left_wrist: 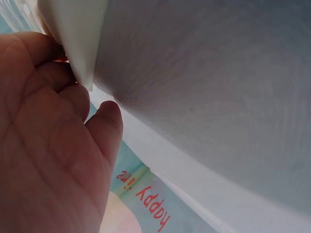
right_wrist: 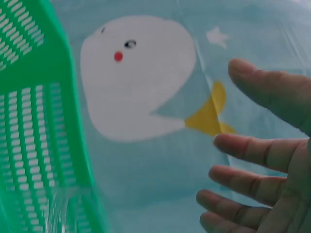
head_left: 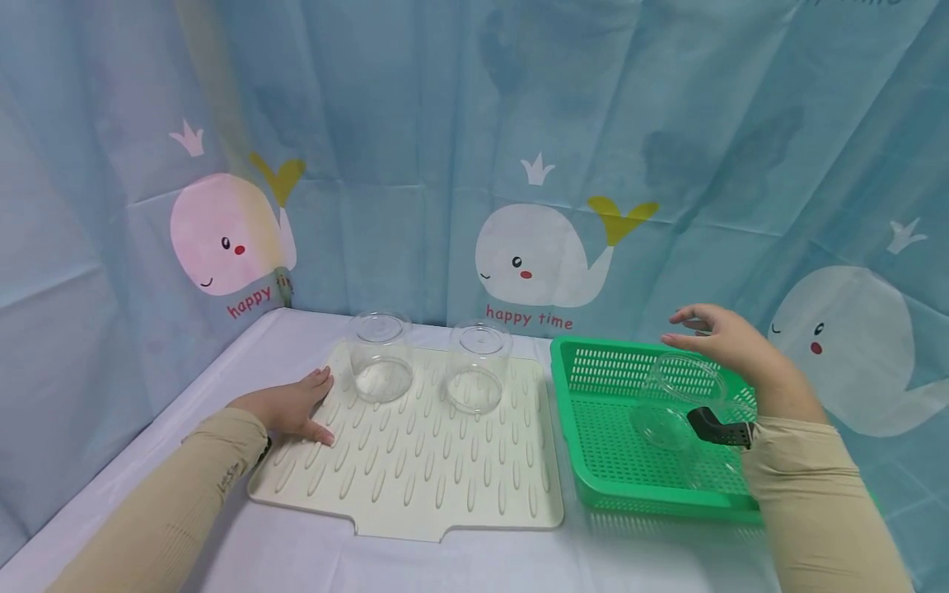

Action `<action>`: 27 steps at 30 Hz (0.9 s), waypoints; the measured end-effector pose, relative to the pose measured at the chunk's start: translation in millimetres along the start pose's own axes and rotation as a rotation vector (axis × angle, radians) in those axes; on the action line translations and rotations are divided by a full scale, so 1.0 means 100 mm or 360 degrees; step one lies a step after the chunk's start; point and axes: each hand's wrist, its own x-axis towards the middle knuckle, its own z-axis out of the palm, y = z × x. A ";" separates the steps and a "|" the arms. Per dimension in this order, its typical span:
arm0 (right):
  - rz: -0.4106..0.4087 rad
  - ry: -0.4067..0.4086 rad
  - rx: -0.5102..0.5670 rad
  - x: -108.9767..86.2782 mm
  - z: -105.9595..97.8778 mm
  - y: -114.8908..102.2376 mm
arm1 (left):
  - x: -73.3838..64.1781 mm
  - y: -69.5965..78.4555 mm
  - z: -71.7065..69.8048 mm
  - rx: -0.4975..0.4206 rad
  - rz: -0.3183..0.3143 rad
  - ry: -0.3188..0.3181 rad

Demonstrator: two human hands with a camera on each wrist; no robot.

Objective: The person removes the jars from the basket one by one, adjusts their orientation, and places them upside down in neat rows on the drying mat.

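Note:
My left hand (head_left: 295, 405) rests on the left edge of a cream ridged draining board (head_left: 404, 515), its fingers extended; the left wrist view has these fingers (left_wrist: 51, 63) right at the board's edge. Two clear plastic cups stand upside down near the back of the board, a left cup (head_left: 381, 329) and a right cup (head_left: 480, 339). Over the back right of a green basket (head_left: 604, 482), my right hand (head_left: 722, 336) is raised with fingers loosely bent. Nothing is in its grasp. A clear cup (head_left: 685, 379) sits in the basket below it, with more clear plastic beside it partly hidden by my forearm.
A white cloth (head_left: 511, 560) covers the table. Behind it hangs a blue curtain (head_left: 415, 239) printed with whales. The basket stands just right of the board, a narrow strip of cloth between them. A black mount (head_left: 719, 430) is strapped to my right wrist.

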 end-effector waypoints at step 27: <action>0.0197 -0.0366 -0.0122 -0.02 0.22 0.34 | -0.03 0.04 -0.03 0.0036 0.0006 0.0007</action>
